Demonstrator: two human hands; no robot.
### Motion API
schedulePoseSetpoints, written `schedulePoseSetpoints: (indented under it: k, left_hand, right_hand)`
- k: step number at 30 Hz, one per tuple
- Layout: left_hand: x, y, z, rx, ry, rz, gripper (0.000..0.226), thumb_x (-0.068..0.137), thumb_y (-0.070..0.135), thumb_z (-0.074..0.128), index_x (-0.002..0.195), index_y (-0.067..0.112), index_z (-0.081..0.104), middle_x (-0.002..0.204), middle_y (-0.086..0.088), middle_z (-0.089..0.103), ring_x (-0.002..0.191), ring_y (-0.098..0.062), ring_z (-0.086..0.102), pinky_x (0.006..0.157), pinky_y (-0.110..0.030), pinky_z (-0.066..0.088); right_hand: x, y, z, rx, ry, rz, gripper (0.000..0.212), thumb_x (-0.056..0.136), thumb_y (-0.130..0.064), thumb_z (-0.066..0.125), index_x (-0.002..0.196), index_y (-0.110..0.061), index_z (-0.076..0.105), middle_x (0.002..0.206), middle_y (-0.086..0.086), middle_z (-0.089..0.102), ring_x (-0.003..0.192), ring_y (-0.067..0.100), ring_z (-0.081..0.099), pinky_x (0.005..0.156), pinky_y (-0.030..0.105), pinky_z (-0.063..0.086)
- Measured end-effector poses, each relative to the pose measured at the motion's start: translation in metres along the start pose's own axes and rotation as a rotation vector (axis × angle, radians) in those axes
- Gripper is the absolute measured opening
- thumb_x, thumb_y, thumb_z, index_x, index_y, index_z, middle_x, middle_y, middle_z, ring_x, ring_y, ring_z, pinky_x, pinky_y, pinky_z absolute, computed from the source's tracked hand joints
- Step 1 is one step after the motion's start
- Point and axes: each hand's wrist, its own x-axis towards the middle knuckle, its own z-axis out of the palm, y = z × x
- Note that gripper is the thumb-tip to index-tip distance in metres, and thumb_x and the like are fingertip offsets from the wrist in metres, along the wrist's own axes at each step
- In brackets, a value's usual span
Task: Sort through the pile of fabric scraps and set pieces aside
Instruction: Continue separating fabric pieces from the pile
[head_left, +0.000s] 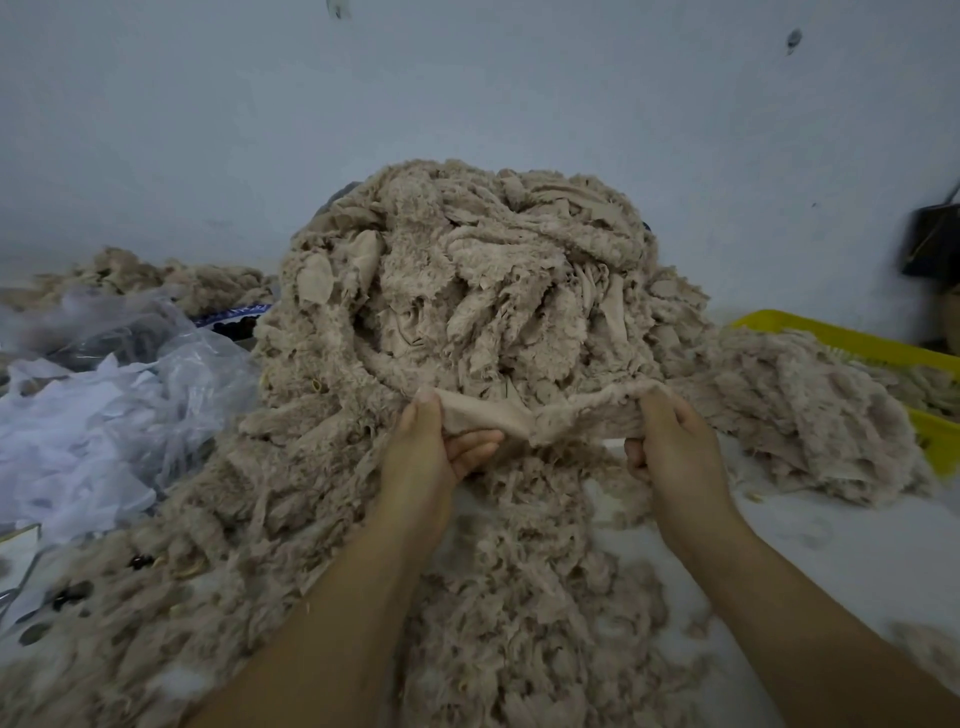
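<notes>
— Head view: what do the hands hold?
— Left hand (431, 447) and right hand (670, 441) each pinch one end of a beige scrap (535, 415), stretched between them just before the pile (467, 291).

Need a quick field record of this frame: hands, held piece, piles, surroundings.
left hand: grips left end of scrap
right hand: grips its right end
scrap: beige, held stretched between both hands
main pile: tall beige fleecy heap, centre, behind hands
side pile: smaller, right, at yellow basket
plastic bags: clear, crumpled, left
</notes>
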Motion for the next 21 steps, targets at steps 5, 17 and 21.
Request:
schedulePoseSetpoints:
  k: [5, 17, 21]
  left_hand:
    - [-0.015, -0.01, 0.007, 0.69, -0.348, 0.134, 0.088, 0.061, 0.094, 0.05, 0.128, 0.037, 0.052, 0.125, 0.017, 0.061, 0.102, 0.008, 0.059, 0.079, -0.016, 0.048]
    - [-0.018, -0.006, 0.005, 0.219, -0.448, -0.083, 0.02, 0.1, 0.021, 0.056, 0.099, 0.024, 0.076, 0.095, -0.005, 0.078, 0.084, -0.017, 0.076, 0.062, -0.025, 0.058]
    - [-0.003, 0.01, -0.006, -0.136, -0.329, 0.013, 0.026, 0.099, 0.019, 0.05, 0.11, 0.0, 0.064, 0.082, -0.008, 0.075, 0.072, -0.009, 0.072, 0.067, -0.023, 0.056]
  right_hand:
    - [-0.01, -0.004, 0.007, -0.093, -0.177, -0.04, 0.036, 0.096, -0.046, 0.056, 0.079, -0.015, 0.062, 0.066, -0.002, 0.062, 0.058, 0.011, 0.06, 0.054, 0.028, 0.049]
    - [-0.009, -0.009, 0.009, -0.115, -0.063, -0.163, 0.056, 0.089, -0.063, 0.051, 0.055, -0.018, 0.055, 0.04, -0.002, 0.031, 0.035, 0.015, 0.027, 0.049, 0.03, 0.028]
    - [-0.001, -0.01, -0.002, -0.072, 0.089, -0.106, 0.057, 0.095, -0.058, 0.05, 0.049, -0.027, 0.053, 0.039, -0.009, 0.034, 0.034, 0.007, 0.026, 0.05, 0.028, 0.027]
